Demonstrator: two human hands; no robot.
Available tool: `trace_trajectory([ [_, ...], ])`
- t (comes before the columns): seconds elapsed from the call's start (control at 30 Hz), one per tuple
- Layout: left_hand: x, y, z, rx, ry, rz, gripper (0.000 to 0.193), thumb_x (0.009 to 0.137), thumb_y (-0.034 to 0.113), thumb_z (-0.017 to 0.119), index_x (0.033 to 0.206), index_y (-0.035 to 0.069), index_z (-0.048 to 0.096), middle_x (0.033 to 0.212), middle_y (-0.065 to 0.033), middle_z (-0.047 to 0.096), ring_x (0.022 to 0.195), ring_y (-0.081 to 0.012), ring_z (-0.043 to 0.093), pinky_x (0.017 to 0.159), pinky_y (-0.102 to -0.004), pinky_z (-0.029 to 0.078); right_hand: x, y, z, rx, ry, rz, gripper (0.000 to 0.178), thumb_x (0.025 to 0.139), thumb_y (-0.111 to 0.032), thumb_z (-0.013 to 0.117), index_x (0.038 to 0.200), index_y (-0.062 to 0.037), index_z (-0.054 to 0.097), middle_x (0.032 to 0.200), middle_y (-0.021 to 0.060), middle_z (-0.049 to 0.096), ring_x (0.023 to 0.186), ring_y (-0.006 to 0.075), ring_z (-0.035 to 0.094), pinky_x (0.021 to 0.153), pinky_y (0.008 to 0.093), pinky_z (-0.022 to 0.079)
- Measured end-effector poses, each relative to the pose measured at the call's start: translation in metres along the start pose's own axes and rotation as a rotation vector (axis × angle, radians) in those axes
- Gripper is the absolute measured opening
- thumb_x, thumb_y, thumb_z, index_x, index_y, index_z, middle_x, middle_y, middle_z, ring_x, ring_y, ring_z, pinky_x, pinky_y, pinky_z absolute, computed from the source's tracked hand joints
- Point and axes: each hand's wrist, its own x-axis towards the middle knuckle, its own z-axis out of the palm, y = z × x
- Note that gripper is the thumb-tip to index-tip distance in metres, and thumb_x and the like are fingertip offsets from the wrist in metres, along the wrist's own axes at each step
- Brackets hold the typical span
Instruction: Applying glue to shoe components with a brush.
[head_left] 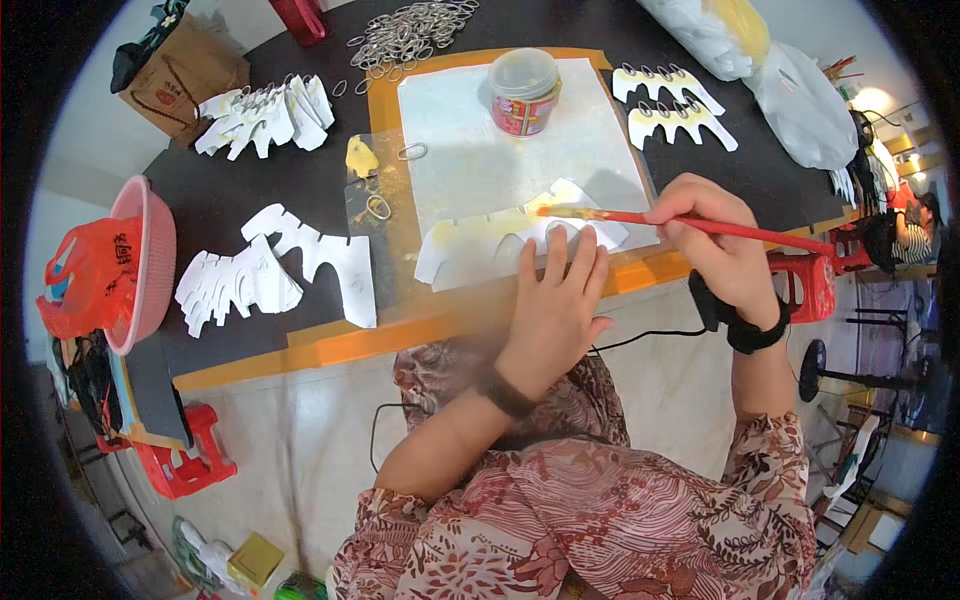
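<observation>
A maroon-and-cream leaf-print top (580,500) fills the front, flat left hand (556,318) pinning a yellow-smeared, notched white strip (485,232) on white paper (455,150), right hand (715,235) pinching a slim red-handled brush (745,230); metal-ringed strips (680,122) look done, plain white strips (345,265) seemingly aren't.

Brush (770,236) over cutout (482,229), jar (524,95) behind, basket (156,265) left

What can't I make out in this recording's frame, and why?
Head view, all of these:
The stretch of white cutout beneath the left hand: covered by its fingers.
Part of the red brush: hidden in the right hand.
The contents of the pink basket: the red bag covers them.
The red item's whole shape: cut off by the top edge.
</observation>
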Motion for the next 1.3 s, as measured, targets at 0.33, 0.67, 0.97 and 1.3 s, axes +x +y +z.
trace_trajectory([
  [0.33,0.001,0.001,0.000,-0.001,-0.008,-0.005,0.079,0.072,0.045,0.076,0.134,0.004,0.050,0.145,-0.0141,0.039,0.134,-0.0387,0.033,0.107,-0.0601,0.027,0.008,-0.004,0.007,-0.092,-0.014,-0.090,0.011,0.079,-0.001,0.057,0.088,0.0018,0.064,0.081,0.0089,0.059,0.073,0.0182,0.055,0.066,0.0294,0.043],
  [0.67,0.003,0.002,0.001,0.026,-0.032,-0.011,0.080,0.073,0.047,0.075,0.135,0.004,0.049,0.146,-0.0140,0.038,0.134,-0.0385,0.033,0.106,-0.0597,0.027,0.004,-0.007,-0.003,-0.175,0.025,-0.140,0.012,0.076,0.000,0.056,0.086,0.0014,0.063,0.080,0.0104,0.058,0.069,0.0204,0.055,0.063,0.0300,0.043],
  [0.97,0.002,0.002,-0.001,0.050,-0.016,-0.018,0.078,0.072,0.047,0.075,0.132,0.005,0.050,0.143,-0.0134,0.040,0.132,-0.0380,0.035,0.105,-0.0596,0.028,0.004,-0.007,-0.005,-0.226,0.017,-0.151,0.014,0.079,-0.001,0.056,0.090,0.0005,0.064,0.081,0.0114,0.058,0.071,0.0225,0.056,0.064,0.0301,0.044],
  [1.3,0.004,0.004,-0.003,0.048,-0.021,-0.016,0.077,0.072,0.046,0.076,0.131,0.005,0.051,0.142,-0.0132,0.040,0.131,-0.0381,0.035,0.104,-0.0596,0.029,-0.004,-0.001,-0.012,-0.261,-0.067,-0.115,0.014,0.080,-0.001,0.057,0.092,0.0020,0.064,0.083,0.0122,0.058,0.073,0.0234,0.058,0.065,0.0307,0.045],
])
